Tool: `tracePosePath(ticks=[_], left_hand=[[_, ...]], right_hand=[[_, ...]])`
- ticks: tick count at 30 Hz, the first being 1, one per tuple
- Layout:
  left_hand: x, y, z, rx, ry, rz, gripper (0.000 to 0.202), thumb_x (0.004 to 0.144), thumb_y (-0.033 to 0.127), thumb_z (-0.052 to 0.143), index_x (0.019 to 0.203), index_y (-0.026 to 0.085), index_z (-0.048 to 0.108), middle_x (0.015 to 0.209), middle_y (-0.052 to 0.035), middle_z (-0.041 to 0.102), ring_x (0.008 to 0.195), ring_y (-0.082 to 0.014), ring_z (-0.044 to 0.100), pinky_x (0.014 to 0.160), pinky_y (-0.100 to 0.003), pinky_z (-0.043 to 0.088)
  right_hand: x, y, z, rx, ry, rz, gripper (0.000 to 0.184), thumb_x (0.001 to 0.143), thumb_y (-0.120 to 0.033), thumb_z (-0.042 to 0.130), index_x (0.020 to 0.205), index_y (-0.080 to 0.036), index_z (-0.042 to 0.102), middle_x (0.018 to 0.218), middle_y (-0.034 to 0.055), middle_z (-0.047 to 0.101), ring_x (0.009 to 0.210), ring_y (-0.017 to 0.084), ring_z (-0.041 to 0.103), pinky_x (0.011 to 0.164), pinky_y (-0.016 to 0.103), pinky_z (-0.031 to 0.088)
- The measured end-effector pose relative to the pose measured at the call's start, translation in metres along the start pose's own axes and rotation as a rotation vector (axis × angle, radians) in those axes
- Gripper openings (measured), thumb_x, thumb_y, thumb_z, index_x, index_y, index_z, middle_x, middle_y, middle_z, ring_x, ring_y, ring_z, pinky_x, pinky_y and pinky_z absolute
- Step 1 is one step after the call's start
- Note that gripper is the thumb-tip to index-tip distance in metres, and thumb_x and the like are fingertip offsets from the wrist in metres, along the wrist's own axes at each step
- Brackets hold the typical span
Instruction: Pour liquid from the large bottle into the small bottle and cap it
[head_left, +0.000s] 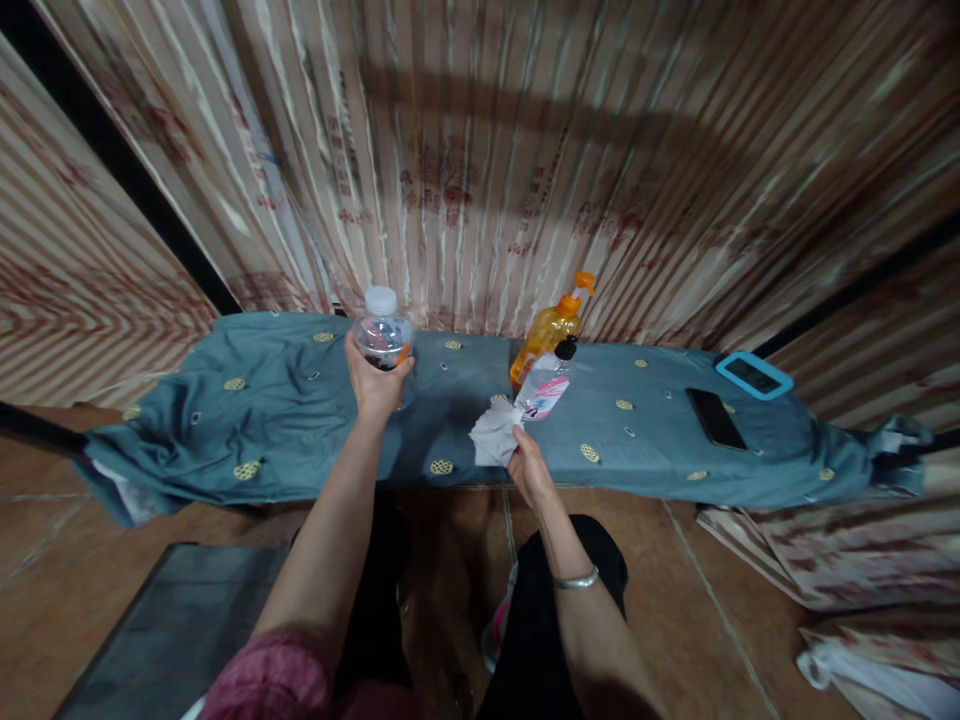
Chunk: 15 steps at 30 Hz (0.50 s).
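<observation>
My left hand (373,382) is wrapped round a clear plastic bottle (383,335) with a white cap, holding it upright over the low table covered in blue-grey cloth (270,420). A crumpled white tissue (495,432) is pinched in my right hand (529,467) near the table's front edge. Just beyond the tissue stand an orange pump bottle (549,328) and a clear bottle with a black cap and pink label (546,388).
A black phone (715,417) and a blue-framed device (753,375) lie on the right part of the cloth. Striped patterned curtains (480,170) hang behind. A dark mat (172,630) lies on the tiled floor at left; bags sit at lower right.
</observation>
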<state>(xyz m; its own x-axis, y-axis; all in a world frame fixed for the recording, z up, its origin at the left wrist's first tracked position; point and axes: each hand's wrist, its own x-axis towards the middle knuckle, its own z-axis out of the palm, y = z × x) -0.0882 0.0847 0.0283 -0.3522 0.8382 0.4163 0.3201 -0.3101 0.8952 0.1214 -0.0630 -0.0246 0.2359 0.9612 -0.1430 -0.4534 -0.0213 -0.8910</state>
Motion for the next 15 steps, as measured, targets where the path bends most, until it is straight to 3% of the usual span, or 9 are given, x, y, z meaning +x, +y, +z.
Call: tracePosePath(ticks=[5,8,11,15], left_hand=[[-0.054,0.022,0.008,-0.132,-0.185,-0.107,0.085,0.052,0.027,0.089,0.126,0.017,0.048,0.118,-0.0096,0.066,0.110,-0.0260,0.067,0.105,-0.042,0.050],[-0.076,0.026,0.011,-0.199,-0.282,-0.097,0.080,0.052,0.026,0.089,0.122,0.020,0.051,0.116,-0.0069,0.068,0.106,-0.0243,0.068,0.102,-0.040,0.051],[-0.084,0.026,0.011,-0.227,-0.360,-0.060,0.080,0.053,0.023,0.087,0.124,0.021,0.051,0.118,-0.0070,0.068,0.108,-0.0246,0.068,0.104,-0.040,0.050],[-0.083,0.024,0.008,-0.240,-0.368,-0.019,0.078,0.058,0.023,0.083,0.128,0.017,0.049,0.122,-0.0114,0.067,0.112,-0.0271,0.067,0.105,-0.043,0.050]], right_hand=[[-0.015,-0.032,0.020,-0.136,-0.022,-0.255,0.047,0.094,-0.052,0.057,0.128,-0.019,0.058,0.131,0.0091,0.061,0.115,0.023,0.062,0.099,0.049,0.052],[-0.010,-0.061,0.037,-0.323,-0.036,-0.433,0.052,0.096,-0.057,0.051,0.133,-0.021,0.055,0.141,0.0103,0.057,0.129,0.026,0.055,0.110,0.055,0.042],[0.005,-0.080,0.058,-0.588,-0.077,-0.562,0.053,0.094,-0.056,0.054,0.134,-0.021,0.056,0.151,0.0102,0.049,0.144,0.028,0.041,0.121,0.058,0.027],[0.003,-0.068,0.081,-0.900,-0.143,-0.645,0.054,0.100,-0.051,0.039,0.143,-0.019,0.049,0.147,0.0121,0.055,0.140,0.023,0.047,0.120,0.047,0.034]])
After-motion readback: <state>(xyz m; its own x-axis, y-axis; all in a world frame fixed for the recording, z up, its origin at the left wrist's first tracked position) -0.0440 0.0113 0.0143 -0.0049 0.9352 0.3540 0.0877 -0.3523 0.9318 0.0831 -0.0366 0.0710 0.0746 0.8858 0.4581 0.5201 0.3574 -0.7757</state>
